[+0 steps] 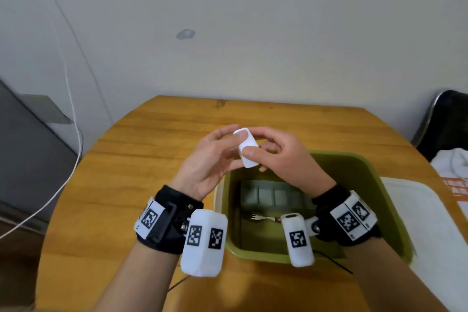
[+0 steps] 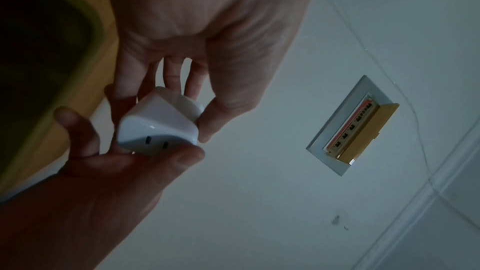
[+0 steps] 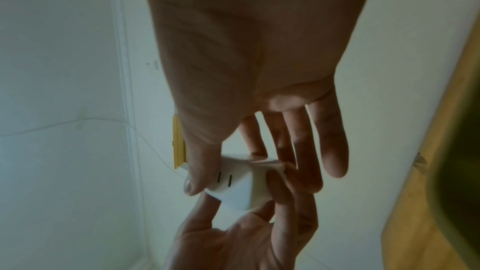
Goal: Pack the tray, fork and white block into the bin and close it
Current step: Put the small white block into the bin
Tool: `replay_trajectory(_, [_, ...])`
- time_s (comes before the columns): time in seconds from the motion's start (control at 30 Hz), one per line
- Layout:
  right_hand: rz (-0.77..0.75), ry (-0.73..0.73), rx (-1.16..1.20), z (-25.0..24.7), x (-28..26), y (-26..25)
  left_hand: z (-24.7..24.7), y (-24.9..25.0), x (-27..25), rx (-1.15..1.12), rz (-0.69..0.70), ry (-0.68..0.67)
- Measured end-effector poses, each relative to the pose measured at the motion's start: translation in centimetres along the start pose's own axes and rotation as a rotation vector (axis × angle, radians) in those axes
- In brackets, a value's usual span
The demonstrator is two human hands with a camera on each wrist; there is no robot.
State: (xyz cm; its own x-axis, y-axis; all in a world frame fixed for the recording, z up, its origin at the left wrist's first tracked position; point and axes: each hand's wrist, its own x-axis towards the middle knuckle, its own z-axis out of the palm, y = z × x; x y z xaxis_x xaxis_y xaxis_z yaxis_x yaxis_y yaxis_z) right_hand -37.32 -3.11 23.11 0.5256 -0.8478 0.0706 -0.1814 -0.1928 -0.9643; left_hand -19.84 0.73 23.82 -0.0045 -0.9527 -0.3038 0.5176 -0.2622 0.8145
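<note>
Both of my hands hold the white block (image 1: 247, 147), a small charger-like cube with two slots, above the far left corner of the green bin (image 1: 379, 177). My left hand (image 1: 231, 140) pinches it between thumb and fingers; in the left wrist view the block (image 2: 161, 122) sits at those fingertips. My right hand (image 1: 262, 145) pinches it from the other side, thumb on the slotted face (image 3: 233, 184). Inside the bin lie the grey compartment tray (image 1: 268, 195) and, nearer me, the metal fork (image 1: 262, 218).
The bin stands open on a round wooden table (image 1: 152, 147). A white lid (image 1: 430, 223) lies flat just right of the bin. A white cable (image 1: 73, 119) hangs along the wall at left. A dark chair (image 1: 448, 121) stands at the far right.
</note>
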Motion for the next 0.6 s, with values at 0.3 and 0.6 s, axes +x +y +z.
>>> replay_trajectory(0.3, [0.105,-0.139,-0.4,-5.6,-1.4,4.0,0.6,-2.7,2.6,0.429,0.06,0.311])
replay_trajectory(0.6, [-0.059,-0.915,-1.144,-3.2,-0.8,13.1,-1.5,-6.2,5.6,0.446,-0.269,0.428])
